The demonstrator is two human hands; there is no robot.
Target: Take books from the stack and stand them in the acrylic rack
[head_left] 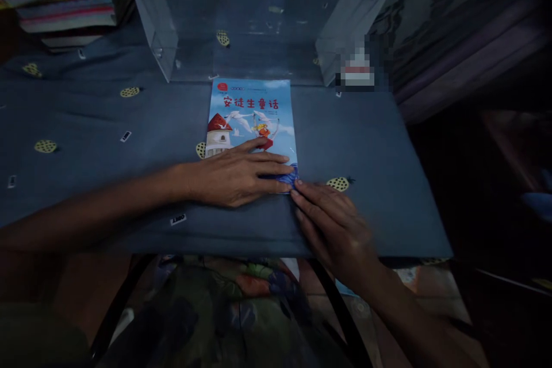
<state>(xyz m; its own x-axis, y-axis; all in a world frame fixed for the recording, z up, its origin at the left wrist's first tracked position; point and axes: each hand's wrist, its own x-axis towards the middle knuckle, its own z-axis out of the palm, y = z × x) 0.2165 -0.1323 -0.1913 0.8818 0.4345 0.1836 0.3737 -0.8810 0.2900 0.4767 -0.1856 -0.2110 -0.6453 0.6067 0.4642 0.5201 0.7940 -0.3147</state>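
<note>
Floral fabric [190,310]; left fingers [272,168] spread across rectangular book [250,91].

A blue-grey fabric cloth [371,132] printed with yellow, dark-spotted pineapples [45,146] covers the counter [99,184], where a stack of paper books with pale and coloured edges [69,14] stands at far left. Toward the back, a boxy, clear plastic case [157,29] rests just beside a pixelated white-and-red object [357,75].
</note>
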